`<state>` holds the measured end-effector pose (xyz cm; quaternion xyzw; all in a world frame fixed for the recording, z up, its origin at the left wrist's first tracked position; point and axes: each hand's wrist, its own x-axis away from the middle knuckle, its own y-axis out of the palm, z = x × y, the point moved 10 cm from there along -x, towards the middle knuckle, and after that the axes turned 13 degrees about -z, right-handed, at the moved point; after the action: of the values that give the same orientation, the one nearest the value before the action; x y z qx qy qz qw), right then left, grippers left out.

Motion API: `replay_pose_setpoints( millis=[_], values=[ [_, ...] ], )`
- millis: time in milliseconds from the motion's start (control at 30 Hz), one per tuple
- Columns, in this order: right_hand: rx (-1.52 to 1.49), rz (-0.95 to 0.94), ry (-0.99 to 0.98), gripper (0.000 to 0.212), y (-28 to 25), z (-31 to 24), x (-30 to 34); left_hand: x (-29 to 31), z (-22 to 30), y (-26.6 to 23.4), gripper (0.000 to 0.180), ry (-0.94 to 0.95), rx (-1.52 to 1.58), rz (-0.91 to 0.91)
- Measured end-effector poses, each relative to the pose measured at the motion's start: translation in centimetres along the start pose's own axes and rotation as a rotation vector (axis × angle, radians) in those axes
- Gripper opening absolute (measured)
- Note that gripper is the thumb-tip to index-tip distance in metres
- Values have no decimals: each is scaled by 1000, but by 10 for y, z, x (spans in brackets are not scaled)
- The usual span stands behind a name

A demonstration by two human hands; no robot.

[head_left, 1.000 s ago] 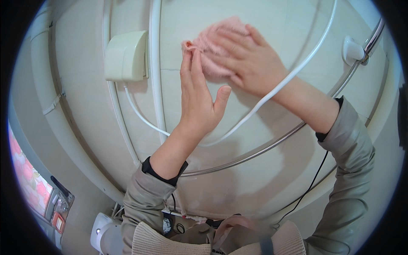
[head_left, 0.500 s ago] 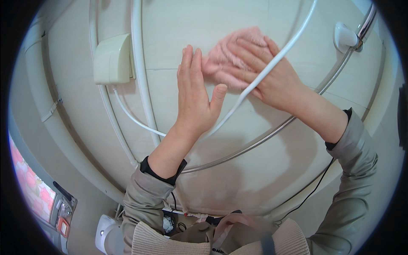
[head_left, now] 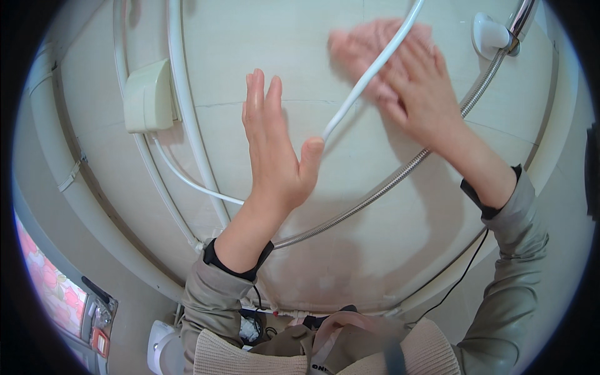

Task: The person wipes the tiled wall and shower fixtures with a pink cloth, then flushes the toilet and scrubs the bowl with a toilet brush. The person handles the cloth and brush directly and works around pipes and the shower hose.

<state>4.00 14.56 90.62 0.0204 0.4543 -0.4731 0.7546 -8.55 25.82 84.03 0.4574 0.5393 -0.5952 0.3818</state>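
My right hand (head_left: 428, 94) presses a pink cloth (head_left: 369, 47) to the pale tiled wall (head_left: 281, 37), fingers spread over it. Motion blurs the cloth and the fingertips. A white cable (head_left: 369, 78) crosses in front of the cloth. Lower down, that cable passes behind my left hand (head_left: 275, 147), by the thumb. The left hand is raised beside the cloth, apart from it, with its fingers stretched upward and nothing in its grasp. Whether its palm touches the wall or the cable, I cannot tell.
A metal shower hose (head_left: 394, 178) arcs below my right forearm, up to a white wall holder (head_left: 490, 37). At left are a cream switch box (head_left: 147, 97), a white vertical pipe (head_left: 187, 94) and a thick curved pipe (head_left: 94, 194). A white basin-like fixture (head_left: 165, 350) stands low left.
My right hand has slid the cloth up and to the right along the wall. The left hand has shifted slightly left, its fingers more spread. The whole view has moved a little.
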Motion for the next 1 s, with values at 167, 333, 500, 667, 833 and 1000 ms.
replay_pose_setpoints(
  millis=[167,333,500,667,833,1000],
  values=[
    [-2,-148,-145,52,8,-27,14,8,25,1,72,110,-61,-1],
    [76,35,12,54,-14,2,-27,18,19,5,73,72,-74,-23],
    [-3,53,-98,52,-5,-42,-37,34,5,6,78,27,-8,-24],
    [-105,-64,-376,51,18,-116,-6,50,-8,1,76,-18,7,-32],
    [-157,46,-393,49,9,-126,-37,62,-21,-10,74,-13,-50,-45],
    [-139,163,-262,55,-5,-132,-85,79,-38,-21,73,-101,-59,-31]
  ],
)
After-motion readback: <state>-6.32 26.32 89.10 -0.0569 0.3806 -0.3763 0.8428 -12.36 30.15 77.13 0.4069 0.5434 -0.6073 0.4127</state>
